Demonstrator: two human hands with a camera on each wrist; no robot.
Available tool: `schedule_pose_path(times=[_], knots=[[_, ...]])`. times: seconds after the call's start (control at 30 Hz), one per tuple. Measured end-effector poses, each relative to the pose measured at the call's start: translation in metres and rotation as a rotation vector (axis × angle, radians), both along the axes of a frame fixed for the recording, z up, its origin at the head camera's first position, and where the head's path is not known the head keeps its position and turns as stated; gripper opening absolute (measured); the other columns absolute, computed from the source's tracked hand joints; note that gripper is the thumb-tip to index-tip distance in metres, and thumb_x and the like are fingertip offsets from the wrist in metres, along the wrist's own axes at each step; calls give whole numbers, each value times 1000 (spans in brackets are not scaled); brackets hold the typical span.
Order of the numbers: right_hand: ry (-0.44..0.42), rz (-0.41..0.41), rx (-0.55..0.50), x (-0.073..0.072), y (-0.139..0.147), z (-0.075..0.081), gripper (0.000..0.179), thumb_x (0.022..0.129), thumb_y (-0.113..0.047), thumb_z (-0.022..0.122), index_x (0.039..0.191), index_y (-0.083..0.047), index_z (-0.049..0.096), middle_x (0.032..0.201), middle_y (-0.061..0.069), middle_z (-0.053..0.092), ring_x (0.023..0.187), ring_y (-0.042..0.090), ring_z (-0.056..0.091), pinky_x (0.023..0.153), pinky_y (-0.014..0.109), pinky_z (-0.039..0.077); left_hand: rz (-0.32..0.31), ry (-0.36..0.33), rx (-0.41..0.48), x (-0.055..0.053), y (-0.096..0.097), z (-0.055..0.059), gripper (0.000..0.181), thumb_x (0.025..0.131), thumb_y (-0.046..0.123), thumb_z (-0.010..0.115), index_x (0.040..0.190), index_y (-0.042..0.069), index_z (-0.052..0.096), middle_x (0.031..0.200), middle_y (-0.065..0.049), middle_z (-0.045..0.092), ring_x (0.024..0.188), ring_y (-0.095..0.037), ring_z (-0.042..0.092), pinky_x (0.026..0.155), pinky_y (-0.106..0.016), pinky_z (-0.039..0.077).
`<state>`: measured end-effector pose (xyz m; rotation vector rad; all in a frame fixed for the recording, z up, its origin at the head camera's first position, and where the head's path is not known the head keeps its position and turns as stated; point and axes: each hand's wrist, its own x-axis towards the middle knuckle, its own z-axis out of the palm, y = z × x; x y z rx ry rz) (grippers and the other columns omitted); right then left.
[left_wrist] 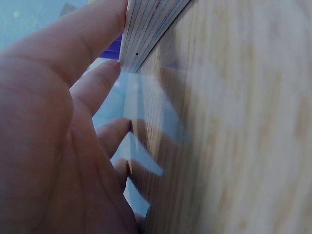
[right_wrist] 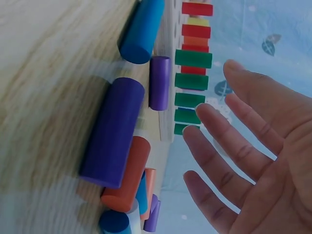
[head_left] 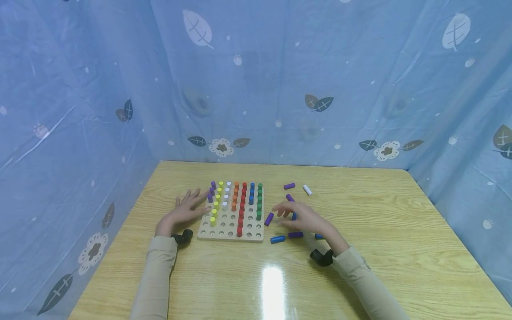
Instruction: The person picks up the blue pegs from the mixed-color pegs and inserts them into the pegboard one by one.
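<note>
A wooden pegboard [head_left: 230,237] lies on the table with rows of purple, yellow, white, orange, red, blue and green pegs standing in its holes. My left hand [head_left: 185,212] rests at the board's left edge, fingers spread. In the left wrist view its thumb and a fingertip touch the side of the board [left_wrist: 139,41]. Over the loose pegs to the right of the board hovers my right hand [head_left: 302,217], fingers loosely bent around nothing. Below it, the right wrist view shows a purple peg [right_wrist: 113,131], an orange peg [right_wrist: 127,173] and a blue peg [right_wrist: 142,31] lying down.
Farther back lie a white peg [head_left: 307,190] and another purple peg [head_left: 289,186]. A blue peg [head_left: 278,239] sits near the board's front right corner. Blue patterned curtains [head_left: 280,89] hang behind and beside the wooden table [head_left: 400,249].
</note>
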<state>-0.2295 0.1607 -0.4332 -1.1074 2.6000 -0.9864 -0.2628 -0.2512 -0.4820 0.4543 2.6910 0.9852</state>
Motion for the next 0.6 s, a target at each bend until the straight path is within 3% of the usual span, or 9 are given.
schedule_pose_path(times=[0.37,0.6], knots=[[44,36,59,6,-1,-3,38,86,-24,67,120,-8,60,102,4,66,93,17,62,78,36,53,8,-3,3,0,0,-1,72,90,52,51,149,23,21,156,-15,1,140,-40,-14,102,-63,-22],[13,57,88,10,-4,-4,32,85,-21,68,115,-10,63,102,3,66,91,18,61,77,35,53,8,-12,8,-1,0,-1,72,90,52,51,149,24,20,156,-14,1,140,-39,-15,102,-63,-22]])
